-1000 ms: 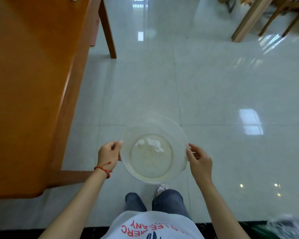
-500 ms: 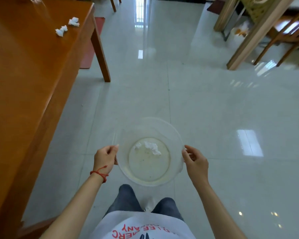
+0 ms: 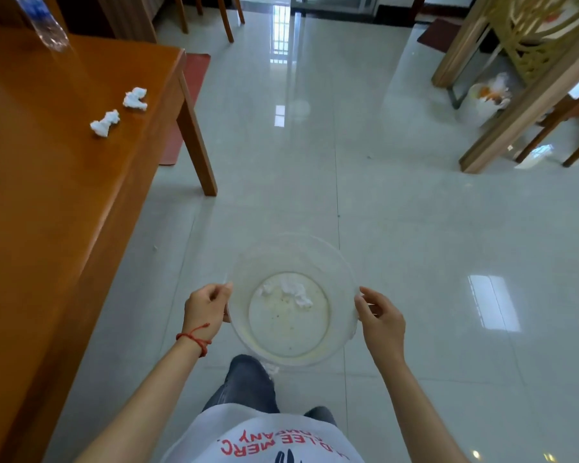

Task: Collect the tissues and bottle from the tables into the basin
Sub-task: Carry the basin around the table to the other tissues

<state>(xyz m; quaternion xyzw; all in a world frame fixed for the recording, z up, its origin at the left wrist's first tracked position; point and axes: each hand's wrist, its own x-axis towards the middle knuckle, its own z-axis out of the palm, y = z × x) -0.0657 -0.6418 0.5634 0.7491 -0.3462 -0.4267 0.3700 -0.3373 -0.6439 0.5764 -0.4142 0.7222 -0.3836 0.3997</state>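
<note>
Hands, left (image 3: 205, 307) and right (image 3: 381, 318), pinch round clear plastic basin (image 3: 345, 279) rim, lower centre; crumpled white tissue (image 3: 295, 290) inside. Two wadded tissues (image 3: 105, 123) (image 3: 135, 98) and clear ribbed bottle (image 3: 49, 26) on glossy orange wooden surface (image 3: 41, 202), upper left.

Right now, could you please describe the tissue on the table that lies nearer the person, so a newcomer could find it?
Find the orange wooden table on the left. Two crumpled white tissues lie near its right edge. The nearer tissue is the lower-left one, further from the table's corner than the other tissue.
</note>
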